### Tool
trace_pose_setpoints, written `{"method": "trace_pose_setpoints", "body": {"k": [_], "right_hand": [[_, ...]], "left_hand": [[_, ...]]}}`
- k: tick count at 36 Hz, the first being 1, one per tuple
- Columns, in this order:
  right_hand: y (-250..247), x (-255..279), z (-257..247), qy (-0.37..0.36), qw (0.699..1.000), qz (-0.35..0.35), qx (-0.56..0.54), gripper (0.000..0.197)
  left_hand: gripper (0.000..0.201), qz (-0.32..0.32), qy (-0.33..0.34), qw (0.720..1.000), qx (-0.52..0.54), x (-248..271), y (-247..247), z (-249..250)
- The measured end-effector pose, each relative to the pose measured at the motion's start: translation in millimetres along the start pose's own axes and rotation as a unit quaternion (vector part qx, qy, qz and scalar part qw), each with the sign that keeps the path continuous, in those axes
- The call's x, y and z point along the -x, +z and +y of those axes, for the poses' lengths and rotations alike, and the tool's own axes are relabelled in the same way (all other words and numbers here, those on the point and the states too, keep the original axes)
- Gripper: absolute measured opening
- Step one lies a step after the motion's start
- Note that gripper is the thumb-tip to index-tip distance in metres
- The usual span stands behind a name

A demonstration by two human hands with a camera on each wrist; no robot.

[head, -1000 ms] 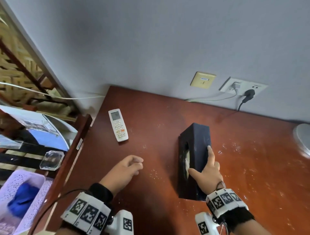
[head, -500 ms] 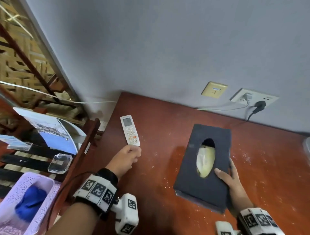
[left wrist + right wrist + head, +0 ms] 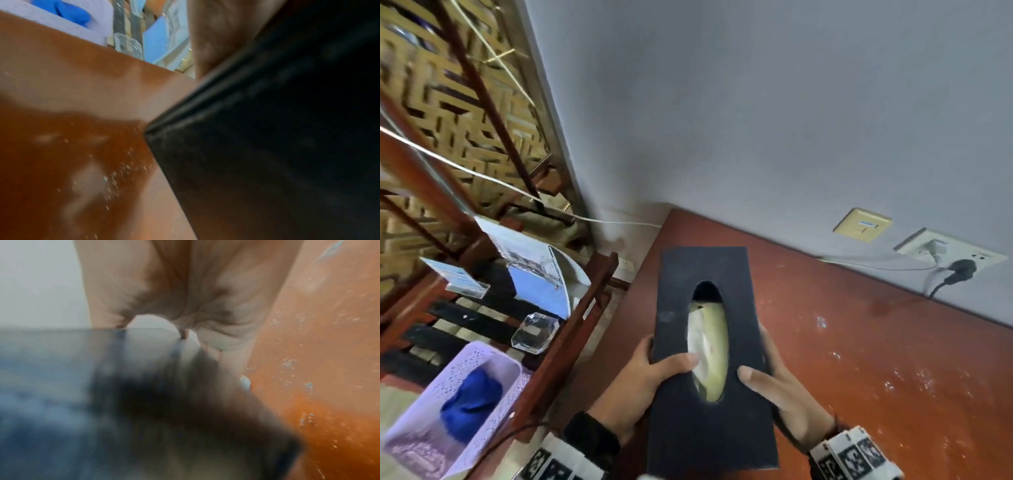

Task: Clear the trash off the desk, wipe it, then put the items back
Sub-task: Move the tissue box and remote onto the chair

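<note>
A black tissue box (image 3: 709, 431) with an oval slot showing pale tissue (image 3: 709, 346) hangs lifted above the red-brown desk (image 3: 876, 342). My left hand (image 3: 650, 373) grips its left side, thumb on top beside the slot. My right hand (image 3: 774, 380) grips the right side, thumb on top as well. The left wrist view shows the box's dark corner (image 3: 267, 146) over the desk (image 3: 72, 113). In the blurred right wrist view my fingers (image 3: 185, 288) wrap the box (image 3: 82, 386). White crumbs (image 3: 907, 377) speckle the desk. The remote control is hidden from view.
A chair (image 3: 571, 329) left of the desk holds a lilac basket (image 3: 431, 445) with a blue cloth (image 3: 472, 404), a clear glass block (image 3: 536, 332) and leaflets (image 3: 534, 270). Wall sockets (image 3: 948, 253) with a black plug (image 3: 959, 270) sit behind the desk.
The box went from standing on its side on the desk to being lifted and carried left. My left hand left the desk and took hold of the box's left side.
</note>
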State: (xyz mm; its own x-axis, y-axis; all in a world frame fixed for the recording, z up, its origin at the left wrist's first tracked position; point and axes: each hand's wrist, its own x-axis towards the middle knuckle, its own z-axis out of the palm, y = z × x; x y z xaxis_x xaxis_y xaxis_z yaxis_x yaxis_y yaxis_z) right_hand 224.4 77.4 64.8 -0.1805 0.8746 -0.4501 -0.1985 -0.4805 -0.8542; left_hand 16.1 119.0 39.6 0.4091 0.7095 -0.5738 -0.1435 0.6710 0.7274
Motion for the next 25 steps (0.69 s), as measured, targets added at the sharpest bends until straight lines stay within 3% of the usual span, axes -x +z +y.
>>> {"method": "trace_pose_setpoints", "body": {"k": [4,5,7,9,11,13,16,19,25], "right_hand": [[17,-33,-6,0.036,0.993,-0.054,0.103,0.095],[21,-45,-8,0.032,0.990,-0.039,0.135,0.087],[20,-76,-7,0.021,0.979,0.038,0.201,0.079],[13,-111,-2,0.009,0.939,0.119,0.321,0.077],[9,-144,6,0.013,0.875,0.170,0.453,0.075],[12,-169,13,0.031,0.827,0.173,0.534,0.075],[22,-197,20,0.045,0.788,0.178,0.587,0.074],[30,-217,32,0.067,0.775,0.210,0.593,0.080],[33,-231,47,0.105,0.782,0.268,0.553,0.084]], "left_hand": [[0.056,0.106,0.080,0.991,0.002,25,-34,5],[0.056,0.127,0.095,0.987,0.010,31,-46,5],[0.075,0.164,0.104,0.981,0.012,44,-72,2],[0.090,0.195,0.103,0.975,0.015,57,-95,-3],[0.091,0.223,0.107,0.968,0.038,67,-115,-8],[0.091,0.238,0.107,0.963,0.068,75,-128,-13],[0.092,0.251,0.110,0.956,0.104,87,-141,-19],[0.094,0.260,0.117,0.950,0.124,94,-152,-21],[0.090,0.281,0.117,0.942,0.141,102,-169,-26]]}}
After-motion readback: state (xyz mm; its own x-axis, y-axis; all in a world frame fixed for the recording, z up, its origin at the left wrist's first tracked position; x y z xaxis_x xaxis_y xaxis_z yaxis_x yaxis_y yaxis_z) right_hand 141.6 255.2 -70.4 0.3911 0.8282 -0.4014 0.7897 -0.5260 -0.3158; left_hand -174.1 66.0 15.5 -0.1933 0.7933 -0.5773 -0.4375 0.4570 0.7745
